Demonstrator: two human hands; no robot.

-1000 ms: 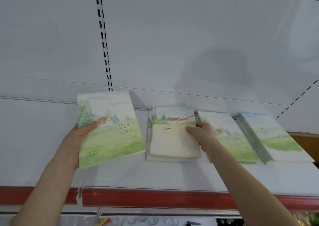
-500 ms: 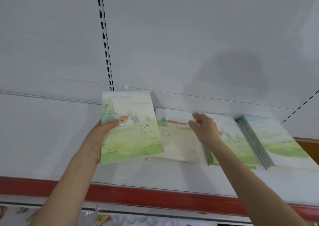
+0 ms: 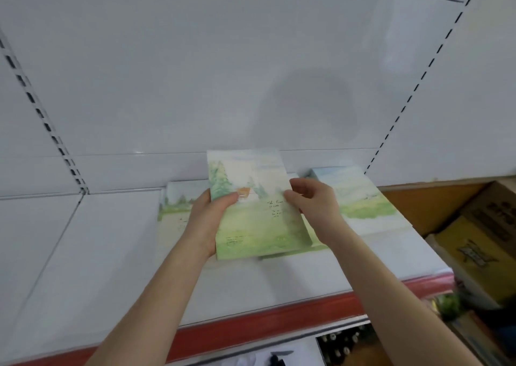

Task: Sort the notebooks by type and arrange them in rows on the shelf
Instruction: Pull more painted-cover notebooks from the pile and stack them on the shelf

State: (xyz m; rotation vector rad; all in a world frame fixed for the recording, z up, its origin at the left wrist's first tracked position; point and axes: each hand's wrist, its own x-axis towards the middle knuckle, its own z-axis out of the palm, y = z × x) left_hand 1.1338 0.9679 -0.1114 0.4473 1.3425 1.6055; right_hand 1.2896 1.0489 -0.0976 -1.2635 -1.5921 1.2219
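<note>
I hold one notebook with a soft watercolour cover of green meadow, pine trees and a small orange house (image 3: 252,212) in both hands. My left hand (image 3: 208,220) grips its left edge, thumb laid across the cover by the trees and fingers hidden behind. My right hand (image 3: 312,201) pinches the right edge, fingers curled onto the cover beside the dark handwriting. The notebook is tilted, far edge raised toward the white back panel (image 3: 223,86), over the middle of the flat white metal shelf with a red front strip (image 3: 111,254). I cannot tell whether it touches what lies beneath it.

On the shelf I count three spots of notebooks with similar meadow covers, lying flat in a row: one at the left (image 3: 173,203), one partly hidden under the held notebook (image 3: 315,241), and one at the right (image 3: 360,195). How many lie in each spot I cannot tell.

Right of the shelf are two cardboard boxes: a brown one with dark print (image 3: 497,206) and a yellowish one with a dark emblem (image 3: 472,248) in front of it. Their contents do not show.

Two slotted uprights run up the back panel, one at the left (image 3: 47,125) and one at the right (image 3: 418,78).
</note>
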